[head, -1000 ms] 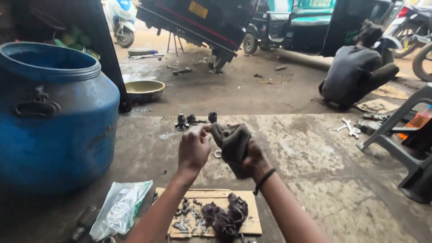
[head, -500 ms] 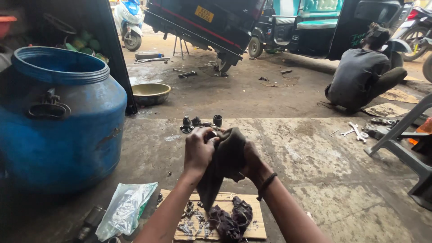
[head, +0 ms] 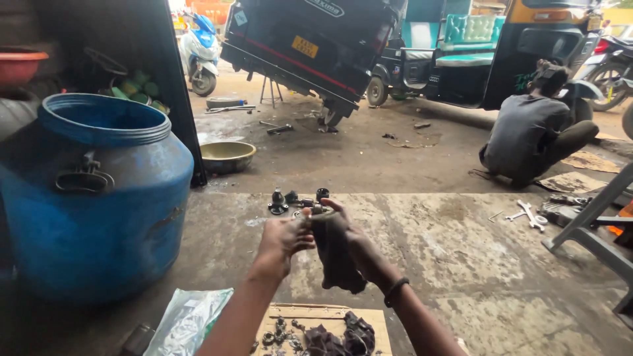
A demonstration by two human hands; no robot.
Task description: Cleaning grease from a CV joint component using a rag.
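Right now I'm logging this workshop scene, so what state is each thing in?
Dark rag: hanging, gripped by both hands.
Left hand: closed on the rag's top.
Right hand: wrapped in the rag.
Blue drum: upright, lid off.
Brass bowl: upright on the ground.

1. Both forearms reach forward from the bottom edge and meet in the middle of the view.
2. The left hand [head: 282, 238] is raised, its back to the camera, fingers curled inward in a pinch.
3. The right hand [head: 361, 254] is closed in a grip, a dark band on its wrist.
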